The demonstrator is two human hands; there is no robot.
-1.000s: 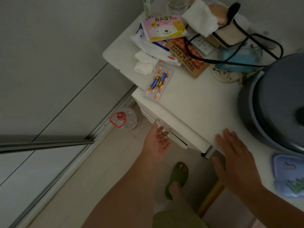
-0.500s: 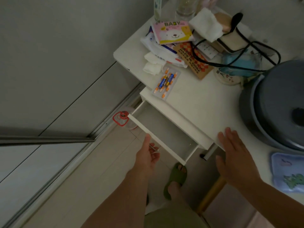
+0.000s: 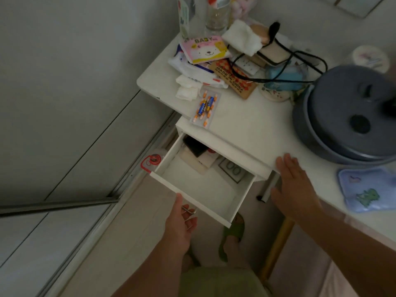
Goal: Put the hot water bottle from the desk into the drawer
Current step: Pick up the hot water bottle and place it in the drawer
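Note:
The hot water bottle [image 3: 369, 188], a flat pale-blue pad with a green dinosaur print, lies at the desk's right edge. The white drawer [image 3: 242, 196] under the desk [image 3: 246, 123] stands pulled far out, its front half bare, with a black box and small white items at its back. My left hand [image 3: 181, 221] curls around the metal handle [image 3: 189, 211] on the drawer's front. My right hand [image 3: 293, 185] rests flat, fingers spread, on the desk's front edge, left of the hot water bottle.
A large grey round appliance [image 3: 351, 123] fills the desk's right. Behind it sit tissue packs, a blister pack with batteries [image 3: 205, 108], black cables and a glass [image 3: 217, 18]. A clear bottle with a red handle [image 3: 153, 160] stands on the floor left of the drawer. My foot in a green slipper [image 3: 232, 234] is below.
My left hand has pulled the drawer from shut to far out, exposing the items at its back. My right hand has stayed on the desk edge.

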